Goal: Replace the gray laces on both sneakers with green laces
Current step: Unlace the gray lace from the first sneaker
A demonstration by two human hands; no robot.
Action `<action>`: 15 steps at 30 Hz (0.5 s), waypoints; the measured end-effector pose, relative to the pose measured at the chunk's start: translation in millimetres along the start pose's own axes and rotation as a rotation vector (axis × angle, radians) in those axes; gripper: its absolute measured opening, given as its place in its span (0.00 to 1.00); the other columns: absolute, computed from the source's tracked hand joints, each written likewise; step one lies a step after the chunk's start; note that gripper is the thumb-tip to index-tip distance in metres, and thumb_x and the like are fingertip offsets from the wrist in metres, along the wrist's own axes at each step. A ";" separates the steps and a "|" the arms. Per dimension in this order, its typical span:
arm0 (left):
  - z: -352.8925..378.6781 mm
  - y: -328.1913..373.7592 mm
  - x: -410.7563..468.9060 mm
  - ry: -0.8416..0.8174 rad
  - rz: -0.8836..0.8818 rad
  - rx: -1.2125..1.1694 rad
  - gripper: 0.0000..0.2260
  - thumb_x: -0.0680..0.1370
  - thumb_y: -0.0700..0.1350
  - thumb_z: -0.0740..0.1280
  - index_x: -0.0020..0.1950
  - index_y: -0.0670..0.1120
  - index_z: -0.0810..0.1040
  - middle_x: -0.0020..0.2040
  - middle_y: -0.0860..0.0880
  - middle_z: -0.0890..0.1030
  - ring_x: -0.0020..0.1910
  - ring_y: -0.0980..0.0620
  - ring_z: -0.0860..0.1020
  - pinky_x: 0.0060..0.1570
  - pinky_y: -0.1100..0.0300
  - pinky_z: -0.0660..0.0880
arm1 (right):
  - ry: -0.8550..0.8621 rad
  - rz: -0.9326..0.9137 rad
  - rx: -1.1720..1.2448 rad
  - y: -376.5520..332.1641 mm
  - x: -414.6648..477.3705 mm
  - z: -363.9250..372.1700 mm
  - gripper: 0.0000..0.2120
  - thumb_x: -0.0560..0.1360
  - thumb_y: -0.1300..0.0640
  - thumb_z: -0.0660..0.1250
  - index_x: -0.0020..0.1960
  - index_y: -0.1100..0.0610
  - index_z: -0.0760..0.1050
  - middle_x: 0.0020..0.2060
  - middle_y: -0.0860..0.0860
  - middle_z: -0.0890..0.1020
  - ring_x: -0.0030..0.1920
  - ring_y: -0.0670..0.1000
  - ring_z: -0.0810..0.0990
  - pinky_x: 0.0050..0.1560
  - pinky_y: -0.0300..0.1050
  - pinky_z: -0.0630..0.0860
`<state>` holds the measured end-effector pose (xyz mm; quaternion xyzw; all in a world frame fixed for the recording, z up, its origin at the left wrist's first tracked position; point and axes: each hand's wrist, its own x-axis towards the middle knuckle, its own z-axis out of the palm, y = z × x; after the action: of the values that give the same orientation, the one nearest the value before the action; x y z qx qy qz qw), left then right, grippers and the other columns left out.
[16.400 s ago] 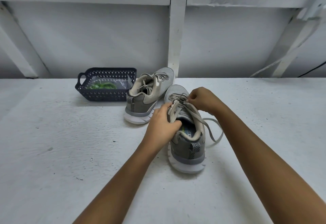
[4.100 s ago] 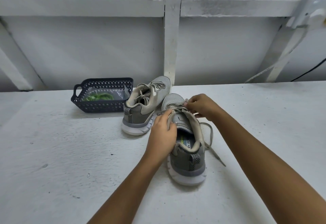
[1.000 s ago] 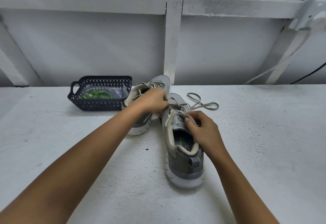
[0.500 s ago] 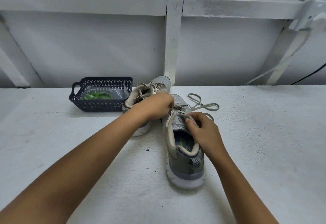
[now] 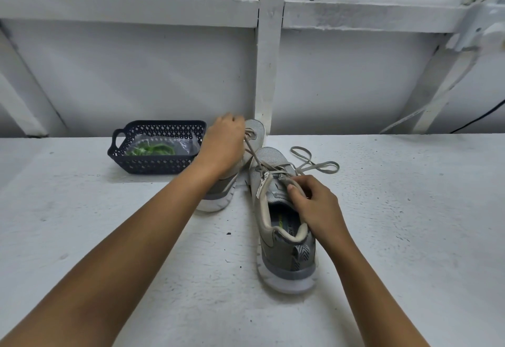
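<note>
Left grip pinching gray lace taut | right grip clasping sneaker — insole print unreadable

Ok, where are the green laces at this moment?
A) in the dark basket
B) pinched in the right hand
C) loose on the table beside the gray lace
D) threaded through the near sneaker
A: the green laces lie in a clear bag inside the dark basket, while the left hand holds only a taut gray lace running from the near sneaker.
</note>
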<state>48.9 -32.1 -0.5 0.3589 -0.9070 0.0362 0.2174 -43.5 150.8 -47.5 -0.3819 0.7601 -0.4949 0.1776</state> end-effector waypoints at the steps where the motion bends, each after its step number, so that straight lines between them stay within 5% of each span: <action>1: 0.6 0.2 -0.2 -0.004 0.018 0.025 0.12 0.76 0.34 0.57 0.58 0.38 0.71 0.56 0.38 0.74 0.54 0.39 0.71 0.50 0.48 0.70 | 0.001 0.002 -0.002 -0.1 0.1 0.1 0.07 0.77 0.53 0.64 0.54 0.50 0.78 0.45 0.43 0.80 0.44 0.37 0.75 0.39 0.22 0.67; 7: 12.9 17.4 -17.4 -0.217 0.384 0.230 0.13 0.78 0.44 0.58 0.60 0.47 0.75 0.64 0.48 0.70 0.65 0.46 0.65 0.62 0.49 0.61 | 0.003 0.004 -0.015 -0.8 0.1 -0.3 0.07 0.77 0.53 0.64 0.54 0.50 0.77 0.45 0.43 0.79 0.44 0.39 0.75 0.38 0.23 0.67; 11: 13.8 18.0 -19.4 -0.256 0.358 0.248 0.11 0.81 0.46 0.56 0.57 0.46 0.75 0.60 0.47 0.74 0.63 0.46 0.69 0.61 0.49 0.62 | 0.001 0.002 -0.014 -0.7 0.2 0.0 0.08 0.77 0.53 0.64 0.55 0.50 0.77 0.45 0.43 0.79 0.44 0.38 0.74 0.38 0.21 0.67; 15: 0.7 8.7 -12.5 -0.042 0.129 0.010 0.09 0.80 0.42 0.56 0.55 0.43 0.74 0.55 0.45 0.76 0.56 0.44 0.72 0.54 0.49 0.68 | -0.001 0.002 -0.003 0.0 0.0 0.3 0.07 0.77 0.53 0.64 0.54 0.50 0.78 0.45 0.43 0.79 0.43 0.34 0.74 0.38 0.21 0.67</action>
<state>50.9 -17.9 -5.5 0.3014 -0.9325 0.0472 0.1935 -43.2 150.6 -47.6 -0.3815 0.7612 -0.4934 0.1776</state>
